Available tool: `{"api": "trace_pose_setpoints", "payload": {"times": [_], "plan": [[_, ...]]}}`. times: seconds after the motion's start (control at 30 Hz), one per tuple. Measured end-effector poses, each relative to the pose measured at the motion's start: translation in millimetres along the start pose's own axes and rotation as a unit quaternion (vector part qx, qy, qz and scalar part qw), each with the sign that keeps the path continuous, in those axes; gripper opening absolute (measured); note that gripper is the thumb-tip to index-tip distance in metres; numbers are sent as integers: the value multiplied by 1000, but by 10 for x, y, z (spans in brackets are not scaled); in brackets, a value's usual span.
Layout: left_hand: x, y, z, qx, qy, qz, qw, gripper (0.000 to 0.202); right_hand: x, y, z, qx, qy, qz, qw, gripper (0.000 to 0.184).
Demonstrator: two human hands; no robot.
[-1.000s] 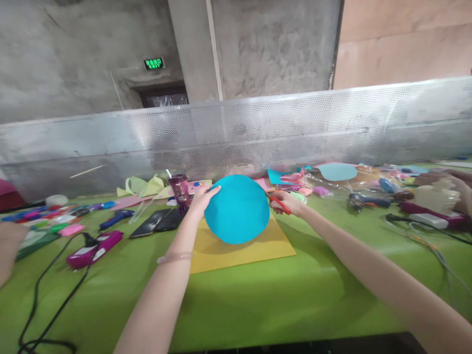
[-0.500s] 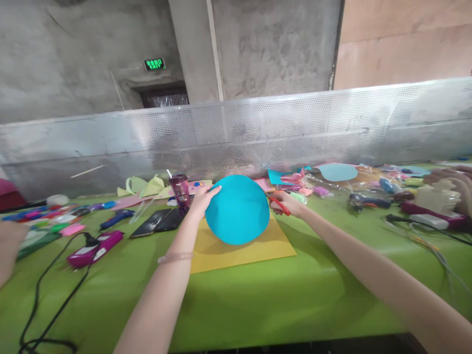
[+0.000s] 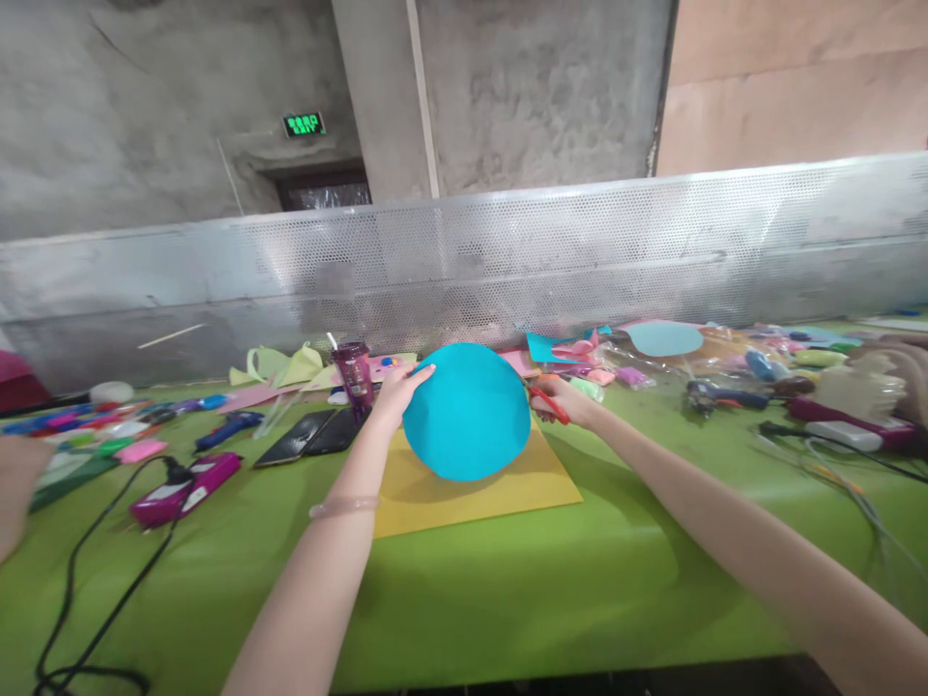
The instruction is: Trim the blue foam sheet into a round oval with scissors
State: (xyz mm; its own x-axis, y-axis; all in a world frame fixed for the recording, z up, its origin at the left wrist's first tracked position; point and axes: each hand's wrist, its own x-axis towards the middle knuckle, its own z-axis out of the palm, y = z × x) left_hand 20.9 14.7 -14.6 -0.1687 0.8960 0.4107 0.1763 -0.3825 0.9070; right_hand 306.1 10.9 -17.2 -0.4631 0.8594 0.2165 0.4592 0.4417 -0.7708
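Note:
A round sheet of blue paper (image 3: 468, 414) is held up in front of me, tilted toward me. My left hand (image 3: 402, 390) pinches its upper left edge, thumb on the near face. In my right hand (image 3: 567, 398) are red-handled scissors (image 3: 549, 406), closed in my fingers; their blades reach the paper's right edge, and I cannot tell whether they are apart. Beneath the disc, a yellow sheet (image 3: 478, 507) lies on the green tabletop, partly hidden by the disc and my left arm.
A purple cup with a straw (image 3: 355, 377) and a dark phone (image 3: 296, 440) stand left of the paper. Power strips with cables (image 3: 187, 490) lie on both sides. Glue guns (image 3: 729, 396) and coloured clay packs line the back. Other people's hands (image 3: 21, 483) show at the edges.
Almost nothing differs. The blue disc, both my hands and the scissors keep the same place; the other person's hand at far left has shifted slightly.

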Motion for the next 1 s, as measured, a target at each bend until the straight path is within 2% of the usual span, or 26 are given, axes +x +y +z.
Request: {"api": "trace_pose_setpoints", "payload": {"times": [0.6, 1.0], "plan": [[-9, 14, -2, 5, -12, 2, 1000, 42, 15, 28, -3, 9, -7, -28, 1000, 15], [-22, 18, -1, 22, -1, 6, 1000, 39, 1, 6, -3, -5, -7, -25, 1000, 17]]}}
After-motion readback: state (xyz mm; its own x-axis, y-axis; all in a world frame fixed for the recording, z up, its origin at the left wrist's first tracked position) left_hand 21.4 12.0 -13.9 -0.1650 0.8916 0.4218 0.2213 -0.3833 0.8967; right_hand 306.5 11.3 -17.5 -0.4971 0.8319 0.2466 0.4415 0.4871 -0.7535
